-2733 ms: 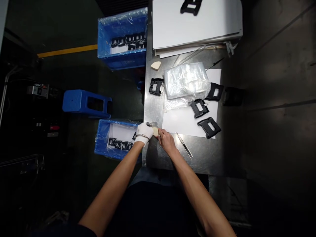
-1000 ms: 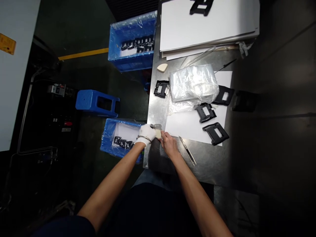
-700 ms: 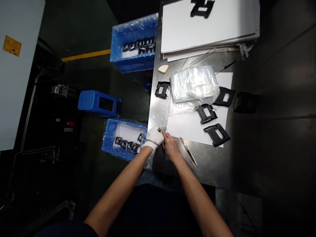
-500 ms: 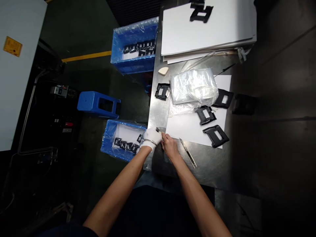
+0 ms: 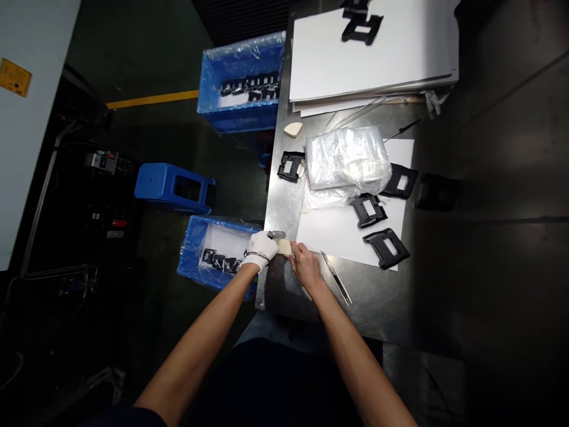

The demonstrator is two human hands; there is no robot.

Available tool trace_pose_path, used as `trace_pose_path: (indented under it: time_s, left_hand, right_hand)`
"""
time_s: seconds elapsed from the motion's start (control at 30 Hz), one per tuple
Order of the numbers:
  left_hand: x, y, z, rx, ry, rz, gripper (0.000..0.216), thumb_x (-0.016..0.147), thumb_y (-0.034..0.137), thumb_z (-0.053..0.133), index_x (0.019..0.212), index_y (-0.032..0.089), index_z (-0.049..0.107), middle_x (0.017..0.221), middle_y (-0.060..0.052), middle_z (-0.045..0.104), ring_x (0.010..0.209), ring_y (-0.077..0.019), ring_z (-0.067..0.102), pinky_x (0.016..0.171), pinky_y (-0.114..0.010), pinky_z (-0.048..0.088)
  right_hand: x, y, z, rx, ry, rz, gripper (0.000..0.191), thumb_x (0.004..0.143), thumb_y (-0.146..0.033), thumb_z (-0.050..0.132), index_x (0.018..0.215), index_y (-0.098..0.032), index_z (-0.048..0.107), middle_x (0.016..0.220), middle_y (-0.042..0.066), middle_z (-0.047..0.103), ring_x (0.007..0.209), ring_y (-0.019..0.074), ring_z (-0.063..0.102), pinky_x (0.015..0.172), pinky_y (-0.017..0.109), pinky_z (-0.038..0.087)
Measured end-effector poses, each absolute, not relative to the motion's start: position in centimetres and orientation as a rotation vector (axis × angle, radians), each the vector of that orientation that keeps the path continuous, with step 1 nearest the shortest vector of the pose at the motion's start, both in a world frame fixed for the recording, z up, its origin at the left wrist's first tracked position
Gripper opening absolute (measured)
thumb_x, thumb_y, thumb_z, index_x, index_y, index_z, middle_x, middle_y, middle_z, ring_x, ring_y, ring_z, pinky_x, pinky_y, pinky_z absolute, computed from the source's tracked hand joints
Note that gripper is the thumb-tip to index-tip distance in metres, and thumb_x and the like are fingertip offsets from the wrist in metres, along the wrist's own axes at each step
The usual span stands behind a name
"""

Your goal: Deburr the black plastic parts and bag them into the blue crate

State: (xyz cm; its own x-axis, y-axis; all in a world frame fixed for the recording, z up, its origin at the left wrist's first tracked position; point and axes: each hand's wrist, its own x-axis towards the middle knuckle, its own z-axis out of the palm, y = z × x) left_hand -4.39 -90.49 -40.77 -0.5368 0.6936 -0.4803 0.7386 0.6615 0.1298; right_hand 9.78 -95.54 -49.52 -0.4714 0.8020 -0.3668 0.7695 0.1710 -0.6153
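My left hand (image 5: pixel 261 248), in a white glove, is closed at the near left edge of the steel table (image 5: pixel 377 296). It grips one end of a small cream piece (image 5: pixel 283 247) with a dark metal tip showing above it. My bare right hand (image 5: pixel 304 267) is closed on the other end of that piece. What else the fingers hold is too small to make out. Thin metal tweezers (image 5: pixel 335 285) lie just right of my right hand.
Black plastic frames (image 5: pixel 386 247) lie on a white sheet (image 5: pixel 338 231), beside a clear plastic bag stack (image 5: pixel 347 157). Another frame (image 5: pixel 290 166) and a cream wedge (image 5: pixel 293 128) lie farther back. Two blue bins (image 5: pixel 191 249) (image 5: pixel 242 118) and a blue stool (image 5: pixel 173 188) stand left of the table. White boards (image 5: pixel 391 53) lie at the back.
Both hands stayed together at the table's near left corner. They pressed close half a second ago, then drew slightly apart, so the cream piece shows between them again. The camera view shifted a little.
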Motion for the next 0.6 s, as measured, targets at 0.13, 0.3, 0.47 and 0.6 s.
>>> trace_pose_path:
  time_s: [0.13,0.3,0.47,0.6]
  left_hand:
    - [-6.8,-91.0,-37.1,1.078,2.414,0.048,0.012,0.077,0.023,0.063,0.080,0.017,0.073,0.079,-0.010,0.075,0.084,-0.0226,0.072,0.076,-0.028,0.054]
    - [-5.9,-95.2,-31.6,0.841,1.951,0.670,0.049,0.081,0.061,0.059,0.051,0.024,0.044,0.038,0.005,0.036,0.037,-0.0104,0.043,0.044,-0.026,0.046]
    - [-2.5,-97.7,-28.2,0.651,1.236,1.066,0.072,0.072,0.070,0.069,0.047,0.023,0.022,0.033,0.012,0.003,0.023,-0.0034,0.012,0.028,-0.022,0.023]
    - [-1.2,-97.4,-27.4,0.665,1.066,1.228,0.058,0.071,0.064,0.075,0.049,0.022,0.042,0.029,0.011,0.011,0.023,-0.0053,0.019,0.030,-0.022,0.024]
  right_hand:
    - [9.9,-95.4,-49.5,-1.599,-2.398,1.197,0.052,0.106,-0.045,0.035,0.152,-0.023,0.040,0.125,0.012,0.064,0.093,0.0207,0.067,0.073,0.027,0.047]
    - [10.0,-95.4,-49.7,-1.566,-2.365,1.161,0.048,0.105,-0.042,0.042,0.148,-0.021,0.046,0.119,0.010,0.065,0.090,0.0199,0.067,0.071,0.027,0.045]
    - [9.8,-95.6,-50.2,-1.576,-2.334,1.108,0.046,0.104,-0.041,0.045,0.146,-0.020,0.049,0.114,0.009,0.066,0.086,0.0197,0.064,0.069,0.028,0.042]
    - [9.8,-95.7,-50.2,-1.572,-2.341,1.087,0.045,0.104,-0.040,0.046,0.144,-0.021,0.049,0.110,0.008,0.065,0.082,0.0185,0.062,0.066,0.028,0.039]
